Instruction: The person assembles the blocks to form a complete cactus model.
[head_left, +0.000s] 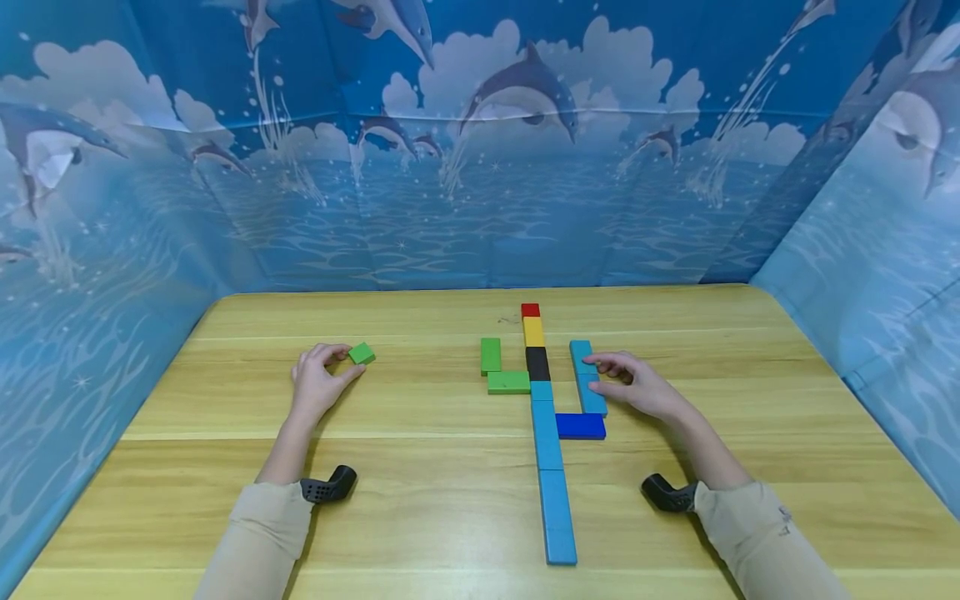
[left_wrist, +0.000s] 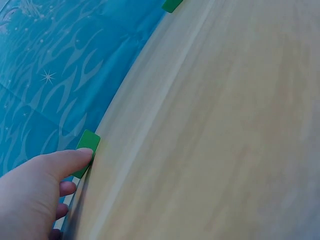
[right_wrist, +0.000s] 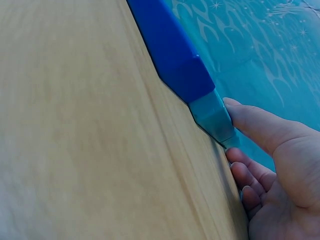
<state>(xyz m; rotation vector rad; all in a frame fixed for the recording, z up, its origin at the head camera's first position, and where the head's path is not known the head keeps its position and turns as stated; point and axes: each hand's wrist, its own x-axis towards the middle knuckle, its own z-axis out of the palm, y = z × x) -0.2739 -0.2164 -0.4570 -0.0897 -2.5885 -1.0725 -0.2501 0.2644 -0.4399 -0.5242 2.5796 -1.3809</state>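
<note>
On the left of the table, my left hand [head_left: 318,383] pinches a small green block [head_left: 362,353] between thumb and fingers. In the left wrist view the thumb lies on this green block [left_wrist: 88,142]. To the right of the middle, my right hand [head_left: 637,385] touches a light-blue strip of blocks [head_left: 585,367] with its fingertip and thumb. The strip's near end meets a dark blue block [head_left: 581,427]. In the right wrist view the thumb reaches the light-blue block [right_wrist: 212,117] just beyond the dark blue one, and the other fingers are loosely bent.
A long line of light-blue blocks [head_left: 553,492] leads away to a black block [head_left: 537,364], a yellow block [head_left: 533,332] and a red block [head_left: 530,310]. Two green blocks, one lying crosswise [head_left: 508,383], sit left of it. A dolphin-print cloth [head_left: 450,225] borders the table.
</note>
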